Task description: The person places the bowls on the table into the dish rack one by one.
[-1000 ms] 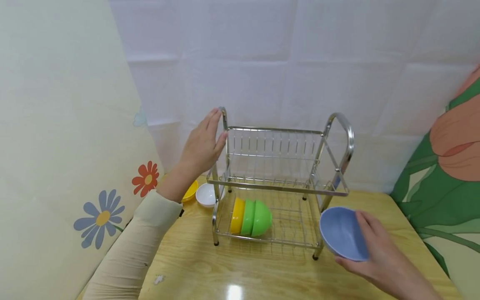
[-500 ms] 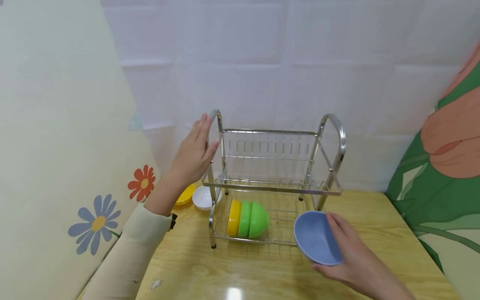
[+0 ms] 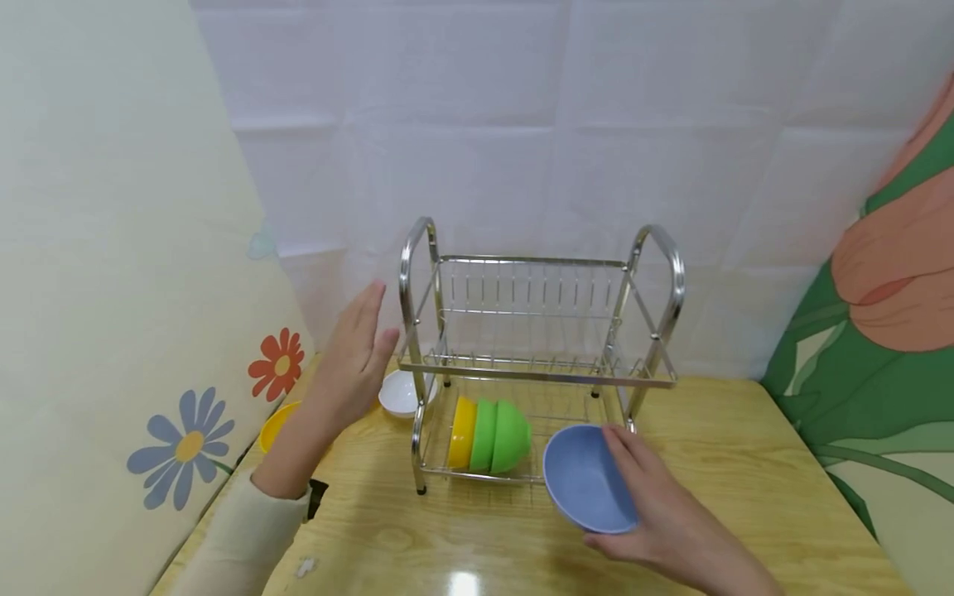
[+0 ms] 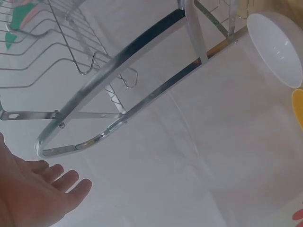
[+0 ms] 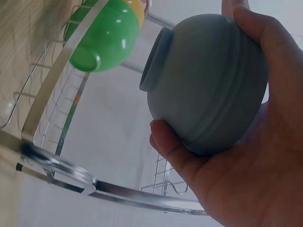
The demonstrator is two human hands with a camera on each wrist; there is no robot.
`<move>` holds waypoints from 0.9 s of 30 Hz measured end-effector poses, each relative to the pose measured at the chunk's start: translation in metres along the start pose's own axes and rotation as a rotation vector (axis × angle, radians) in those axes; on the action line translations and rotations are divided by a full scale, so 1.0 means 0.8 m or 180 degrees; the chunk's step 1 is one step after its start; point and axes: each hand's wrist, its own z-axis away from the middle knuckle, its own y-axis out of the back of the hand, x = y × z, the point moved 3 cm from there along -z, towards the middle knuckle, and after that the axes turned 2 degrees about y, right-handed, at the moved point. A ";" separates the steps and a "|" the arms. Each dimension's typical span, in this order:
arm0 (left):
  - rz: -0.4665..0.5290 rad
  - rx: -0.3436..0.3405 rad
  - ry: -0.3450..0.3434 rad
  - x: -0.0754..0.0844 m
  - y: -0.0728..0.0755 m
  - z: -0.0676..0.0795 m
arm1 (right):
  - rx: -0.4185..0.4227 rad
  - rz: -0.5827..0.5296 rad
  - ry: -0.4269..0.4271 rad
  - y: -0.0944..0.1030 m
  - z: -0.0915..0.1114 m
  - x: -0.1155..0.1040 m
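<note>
My right hand (image 3: 663,513) grips a blue bowl (image 3: 585,480) by its rim and side, its inside turned toward the head camera. In the right wrist view the thumb and fingers wrap the bowl's outer wall (image 5: 203,80), foot ring facing left. The bowl is in front of the lower tier of a two-tier metal dish rack (image 3: 537,376). On that tier, a yellow bowl (image 3: 462,434) and two green bowls (image 3: 513,439) stand on edge, nested together. My left hand (image 3: 346,364), fingers straight and holding nothing, is left of the rack, apart from its upright.
Behind the rack's left side sits a white bowl (image 3: 398,393) on the wooden table (image 3: 745,480). A yellow bowl (image 3: 277,424) is partly hidden by the left forearm. White cloth (image 3: 484,165) hangs behind, with flower-printed panels at both sides.
My left hand has come off the rack's left upright, moving down and left. The right hand has carried the blue bowl leftward, from the rack's right leg to in front of the lower tier.
</note>
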 end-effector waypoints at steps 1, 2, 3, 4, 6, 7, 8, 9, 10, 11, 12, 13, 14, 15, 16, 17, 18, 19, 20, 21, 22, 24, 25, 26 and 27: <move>-0.0001 0.0043 0.0052 0.000 0.000 0.010 | 0.0009 0.0002 0.0012 -0.001 -0.001 -0.002; 0.0005 0.0086 0.0100 0.001 0.000 0.020 | 0.0018 -0.0005 0.0040 -0.002 -0.003 -0.004; -0.0002 0.0116 0.0150 0.001 -0.001 0.030 | 0.0020 -0.0023 0.0048 -0.003 -0.004 -0.006; -0.0006 0.0132 0.0198 0.002 -0.002 0.039 | 0.0042 -0.0011 0.0089 -0.004 -0.006 -0.008; -0.0054 0.0138 0.0297 0.004 -0.006 0.056 | 0.0034 0.0014 0.0101 -0.005 -0.009 -0.011; -0.0071 0.0129 0.0338 0.005 -0.009 0.064 | 0.0031 0.0025 0.0109 -0.006 -0.011 -0.013; -0.0094 0.0110 0.0366 0.006 -0.012 0.071 | 0.0042 0.0042 0.0126 -0.007 -0.012 -0.014; -0.0119 0.0091 0.0377 0.008 -0.015 0.077 | 0.0050 0.0054 0.0141 -0.007 -0.013 -0.016; -0.0141 0.0073 0.0375 0.010 -0.019 0.083 | 0.0060 0.0063 0.0156 -0.008 -0.015 -0.017; -0.0165 0.0047 0.0358 0.012 -0.022 0.088 | 0.0054 0.0063 0.0158 -0.009 -0.016 -0.018; -0.0174 0.0022 0.0316 0.015 -0.026 0.092 | 0.0045 0.0063 0.0145 -0.010 -0.017 -0.019; -0.0182 -0.0016 0.0273 0.018 -0.030 0.096 | 0.0043 0.0053 0.0155 -0.010 -0.019 -0.021; -0.0203 -0.0054 0.0223 0.022 -0.034 0.099 | 0.0036 0.0040 0.0154 -0.011 -0.020 -0.022; -0.0209 -0.0094 0.0176 0.026 -0.039 0.101 | 0.0025 0.0029 0.0152 -0.012 -0.022 -0.023; -0.0200 -0.0146 0.0138 0.030 -0.043 0.103 | 0.0024 0.0028 0.0163 -0.013 -0.023 -0.024; -0.0184 -0.0194 0.0087 0.034 -0.048 0.105 | 0.0028 0.0021 0.0178 -0.014 -0.025 -0.026; -0.0158 -0.0243 0.0050 0.038 -0.053 0.106 | 0.0040 0.0018 0.0198 -0.015 -0.026 -0.027; -0.0140 -0.0307 0.0030 0.041 -0.057 0.107 | 0.0064 0.0017 0.0240 -0.016 -0.027 -0.028; -0.0120 -0.0373 0.0010 0.045 -0.062 0.108 | 0.0085 0.0023 0.0271 -0.017 -0.028 -0.029; -0.0077 -0.0444 -0.0008 0.048 -0.067 0.108 | 0.0108 0.0036 0.0308 -0.018 -0.029 -0.030; -0.0038 -0.0513 -0.0034 0.051 -0.072 0.109 | 0.0123 0.0033 0.0327 -0.019 -0.030 -0.031; 0.0001 -0.0646 -0.0077 0.057 -0.081 0.110 | 0.0130 0.0026 0.0343 -0.021 -0.032 -0.033; 0.0001 -0.0715 -0.0105 0.060 -0.086 0.111 | 0.0124 0.0016 0.0339 -0.022 -0.034 -0.033; 0.0009 -0.0768 -0.0146 0.062 -0.090 0.111 | 0.0115 0.0005 0.0332 -0.023 -0.035 -0.033; 0.0013 -0.0822 -0.0181 0.065 -0.094 0.111 | 0.0102 -0.0007 0.0322 -0.024 -0.036 -0.034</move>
